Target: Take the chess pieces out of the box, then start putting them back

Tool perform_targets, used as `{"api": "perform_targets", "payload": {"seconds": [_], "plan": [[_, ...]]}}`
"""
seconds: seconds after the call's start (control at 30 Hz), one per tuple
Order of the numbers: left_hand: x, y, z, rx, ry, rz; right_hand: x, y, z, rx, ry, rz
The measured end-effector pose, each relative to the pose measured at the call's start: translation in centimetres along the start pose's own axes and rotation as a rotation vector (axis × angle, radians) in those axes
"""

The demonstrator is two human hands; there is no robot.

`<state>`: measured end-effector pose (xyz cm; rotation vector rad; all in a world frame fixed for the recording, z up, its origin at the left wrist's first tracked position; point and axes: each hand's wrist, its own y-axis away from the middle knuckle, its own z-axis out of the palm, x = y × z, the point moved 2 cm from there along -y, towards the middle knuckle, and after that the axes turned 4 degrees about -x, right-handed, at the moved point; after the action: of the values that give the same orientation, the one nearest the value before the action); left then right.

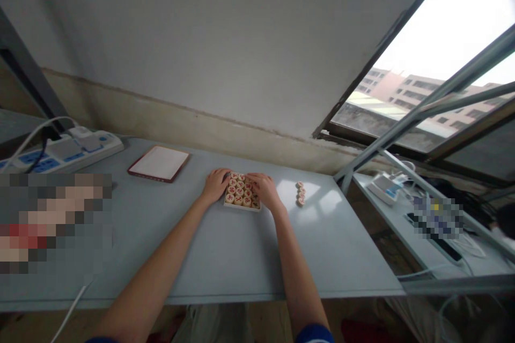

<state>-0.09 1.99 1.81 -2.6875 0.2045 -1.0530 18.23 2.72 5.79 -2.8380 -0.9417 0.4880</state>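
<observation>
On the grey table sits a small shallow box filled with rows of round wooden xiangqi pieces bearing red characters. Its left side is gripped by my left hand, whose fingers curl around the far left corner. Bent over the right part of the box is my right hand, its fingertips closed down among the pieces; whatever lies under them is hidden. To the right, apart from the box, a short row of several loose xiangqi pieces lies in a patch of sunlight.
A flat, dark-red-edged case with a pale top lies at the back left. Beyond it is a white power strip with plugs and cables. Metal bars rise at the right edge, beside another table holding cables. A wall stands behind.
</observation>
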Motion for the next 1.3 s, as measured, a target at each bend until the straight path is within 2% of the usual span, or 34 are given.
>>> {"api": "perform_targets", "payload": {"seconds": [0.2,0.33,0.43,0.53,0.7,0.77,0.9,0.97,1.13,1.3], "plan": [[-0.2,0.0,0.1,0.007,-0.026,0.005,1.1,0.6,-0.5,0.171,-0.033,0.067],[-0.4,-0.2,0.3,0.007,-0.030,0.017,2.5,1.0,-1.0,0.285,-0.054,0.193],[-0.5,-0.3,0.3,0.007,-0.028,0.011,3.3,1.1,-0.7,0.222,-0.064,0.220],[-0.5,-0.3,0.3,0.010,-0.033,0.007,3.1,1.0,0.1,0.159,-0.046,0.170],[-0.4,-0.2,0.3,0.009,-0.029,0.008,2.7,0.4,0.2,0.246,0.004,0.213],[-0.4,-0.2,0.2,0.007,-0.029,0.004,3.0,0.1,-0.1,0.235,0.025,0.228],[-0.2,-0.2,0.1,0.001,-0.026,0.001,3.7,-0.7,-0.1,0.001,0.062,0.097],[-0.2,-0.2,0.0,-0.002,-0.021,0.006,4.2,-0.8,-0.1,-0.053,0.098,0.065],[-0.2,-0.2,0.1,0.003,-0.017,0.017,5.3,0.2,-0.7,0.012,0.211,0.154],[-0.4,-0.3,0.2,0.007,-0.041,0.023,7.6,3.0,-1.7,0.114,0.294,0.359]]}}
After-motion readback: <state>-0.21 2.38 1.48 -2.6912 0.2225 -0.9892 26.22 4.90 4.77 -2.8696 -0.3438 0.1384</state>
